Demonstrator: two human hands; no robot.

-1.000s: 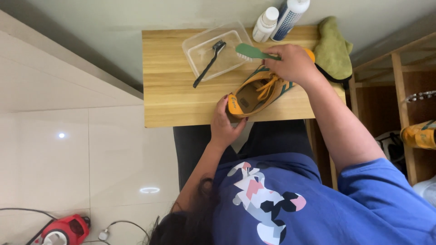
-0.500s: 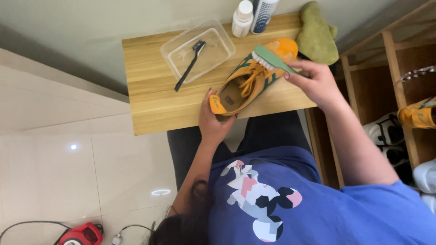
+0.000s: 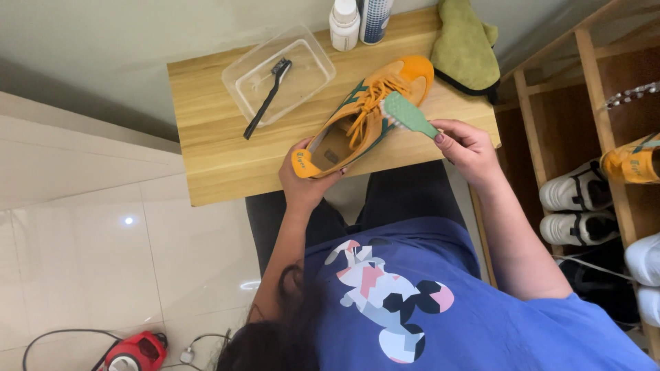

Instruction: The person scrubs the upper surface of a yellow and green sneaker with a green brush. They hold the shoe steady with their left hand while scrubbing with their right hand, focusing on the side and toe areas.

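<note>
My left hand [image 3: 304,184] grips the heel of an orange sneaker [image 3: 364,117] with green stripes and orange laces, which lies tilted on a small wooden table [image 3: 213,154]. A green brush [image 3: 407,115] is in my right hand [image 3: 464,148], its bristled head resting against the sneaker's side by the laces.
A clear plastic tub [image 3: 309,75] with a black toothbrush [image 3: 267,97] leaning out of it sits at the table's back. A white bottle [image 3: 344,24], a spray can [image 3: 375,17] and a green cloth [image 3: 466,45] stand behind. A wooden shoe rack [image 3: 584,124] with shoes is on the right.
The camera view has shifted. My right hand has drawn the brush from the sneaker's toe end back along its side toward the laces. My left hand keeps its hold on the heel.
</note>
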